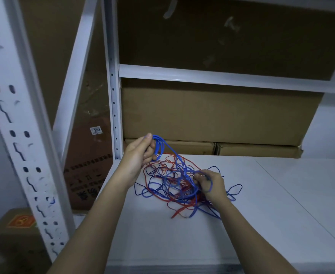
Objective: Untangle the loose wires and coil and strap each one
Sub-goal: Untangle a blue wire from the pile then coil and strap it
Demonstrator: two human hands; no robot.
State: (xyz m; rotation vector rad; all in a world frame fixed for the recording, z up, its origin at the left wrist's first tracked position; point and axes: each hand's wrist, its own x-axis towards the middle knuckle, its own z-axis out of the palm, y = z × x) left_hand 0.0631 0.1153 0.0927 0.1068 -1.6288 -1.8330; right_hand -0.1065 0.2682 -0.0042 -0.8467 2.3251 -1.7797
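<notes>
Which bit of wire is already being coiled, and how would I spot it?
On the white table, find the red-and-blue wire tangle. Above its left edge, the left hand grips a bundle of blue loops, raised off the table, all blue, unlike the mixed pile below.

A storeroom: white slotted steel racking [24,123] holds stacked cardboard cartons [218,113].

The blue wires [163,147] and red wires [158,195] looked sheathed in smooth, slightly glossy plastic, and they lay on a white shelf board [261,204] with a smooth, matt finish. The shelving upright [114,95] and crossbeam [222,78] looked like white-painted metal with a faint sheen, the nearer perforated post [18,123] scuffed. The cardboard boxes [212,115] were matt brown, one bearing a paper label [96,130].
</notes>
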